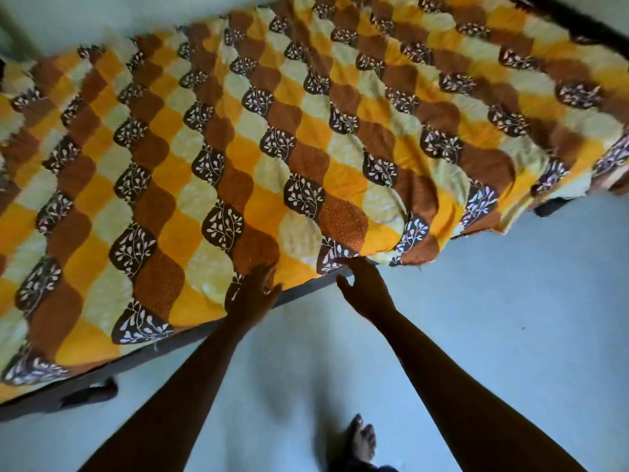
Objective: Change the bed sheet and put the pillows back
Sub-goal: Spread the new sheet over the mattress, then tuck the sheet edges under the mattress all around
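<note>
- The sheet (306, 131) lies spread over the bed, and its right part hangs past the near edge.
- The bed frame (306, 291) shows under the sheet's near edge, between the hands.
- The left hand (253, 289) rests on that edge; the right hand (364, 289) touches it just beside.
- A foot (362, 441) stands on the floor (510, 318) before the bed.

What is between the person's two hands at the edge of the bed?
In the head view, between the left hand and the right hand lie the edge of the patterned sheet and a dark strip of bed frame below it.
</note>
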The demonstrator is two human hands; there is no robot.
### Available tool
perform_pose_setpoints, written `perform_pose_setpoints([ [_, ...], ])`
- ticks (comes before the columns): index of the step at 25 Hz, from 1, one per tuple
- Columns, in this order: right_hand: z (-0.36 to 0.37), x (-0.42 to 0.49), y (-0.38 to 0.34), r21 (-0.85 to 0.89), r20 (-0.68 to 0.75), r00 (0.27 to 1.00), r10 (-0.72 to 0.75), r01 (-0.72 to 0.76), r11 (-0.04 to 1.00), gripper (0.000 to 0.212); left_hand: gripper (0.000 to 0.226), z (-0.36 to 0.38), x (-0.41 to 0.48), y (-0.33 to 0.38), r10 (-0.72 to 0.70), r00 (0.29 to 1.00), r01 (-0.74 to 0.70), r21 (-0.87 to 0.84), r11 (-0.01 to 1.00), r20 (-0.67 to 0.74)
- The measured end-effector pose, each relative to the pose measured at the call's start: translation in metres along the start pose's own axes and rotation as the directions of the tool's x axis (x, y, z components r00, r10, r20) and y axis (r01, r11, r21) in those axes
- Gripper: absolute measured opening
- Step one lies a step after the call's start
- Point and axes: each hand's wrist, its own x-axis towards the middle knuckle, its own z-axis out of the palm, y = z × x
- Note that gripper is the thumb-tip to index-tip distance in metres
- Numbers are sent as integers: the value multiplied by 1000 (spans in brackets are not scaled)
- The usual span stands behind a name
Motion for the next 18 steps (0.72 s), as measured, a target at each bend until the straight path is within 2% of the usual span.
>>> perform_pose_setpoints([
  [3,-84,-49,15,106,30,969,246,-248,963,30,46,-8,-37,90,-3,993,29,-221,975,118],
  [5,-125,-73,29,126,51,932,359,-362,923,27,33,-3,-44,135,13,970,59,-289,956,244],
  [8,-181,-118,59,225,-12,861,509,-494,840,27,41,20,-45,198,39,926,97,-336,937,377],
  [10,-210,-144,87,333,-58,807,588,-539,774,25,46,42,-38,237,95,892,72,-347,935,443],
  [12,-237,-160,113,417,-100,751,653,-564,712,23,34,65,-23,273,131,857,41,-320,947,499],
  [15,-278,-170,154,484,-151,672,725,-589,647,21,31,95,12,328,252,809,-105,-291,951,532],
  [18,-326,-167,206,527,-170,605,778,-612,590,23,31,128,58,390,275,800,-133,-290,948,532],
])
